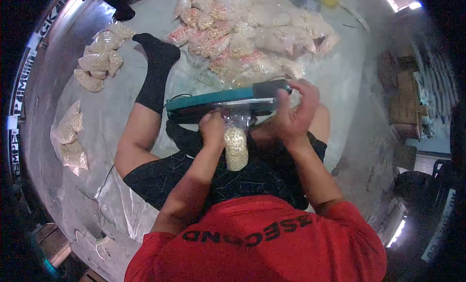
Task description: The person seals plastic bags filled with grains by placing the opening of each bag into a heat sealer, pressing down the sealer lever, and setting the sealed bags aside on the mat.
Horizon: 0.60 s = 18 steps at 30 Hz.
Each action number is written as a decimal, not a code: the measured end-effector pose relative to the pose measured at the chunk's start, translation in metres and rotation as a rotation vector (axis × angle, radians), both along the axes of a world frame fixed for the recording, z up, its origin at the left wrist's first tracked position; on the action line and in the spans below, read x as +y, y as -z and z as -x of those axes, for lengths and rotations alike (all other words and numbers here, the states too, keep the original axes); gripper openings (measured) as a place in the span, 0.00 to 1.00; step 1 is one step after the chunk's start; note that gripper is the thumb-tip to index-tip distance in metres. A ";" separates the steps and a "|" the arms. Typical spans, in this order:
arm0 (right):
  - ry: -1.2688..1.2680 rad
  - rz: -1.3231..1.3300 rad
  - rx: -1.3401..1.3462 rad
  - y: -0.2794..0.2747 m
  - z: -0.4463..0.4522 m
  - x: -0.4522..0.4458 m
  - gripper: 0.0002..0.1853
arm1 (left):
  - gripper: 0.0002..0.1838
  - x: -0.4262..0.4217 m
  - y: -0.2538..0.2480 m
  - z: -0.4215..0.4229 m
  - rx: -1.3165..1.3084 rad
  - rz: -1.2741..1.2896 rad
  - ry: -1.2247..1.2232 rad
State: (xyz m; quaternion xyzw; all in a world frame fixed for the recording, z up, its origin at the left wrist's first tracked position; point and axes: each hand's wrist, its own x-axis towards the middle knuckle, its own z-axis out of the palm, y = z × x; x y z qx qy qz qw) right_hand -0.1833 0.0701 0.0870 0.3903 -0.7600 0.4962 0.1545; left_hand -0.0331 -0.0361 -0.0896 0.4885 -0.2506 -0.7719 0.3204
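My left hand [212,130] clamps a filled bag [236,148] at the green sealer [213,98]

I have the fingers of my left hand drawn together on the clear plastic at the bag's left edge, just on my side of the sealer. The bag's packed, pale contents hang toward me from the sealer, and its clear neck reaches up to the sealer's near edge; whether that plastic lies between the two arms I cannot tell. My right hand [299,116] is up at the sealer's black right end, thumb and fingers apart, with nothing gripped between them; I cannot tell whether the fingertips touch that end. Beyond the sealer lies a broad heap of filled bags [262,34], some with red print. Well left of the sealer are two smaller groups, a farther cluster [93,62] and a nearer group [68,131], all on the grey sheet [107,136]. My foot in its black sock [162,54] is stretched out past the sealer's left end
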 end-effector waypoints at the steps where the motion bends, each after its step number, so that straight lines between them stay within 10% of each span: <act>1: -0.097 -0.189 0.208 -0.011 0.005 -0.006 0.14 | 0.09 0.000 -0.003 0.000 0.008 0.010 -0.003; 18: -0.231 -0.829 0.201 0.091 0.023 -0.014 0.35 | 0.11 0.003 -0.021 0.002 -0.151 0.160 -0.007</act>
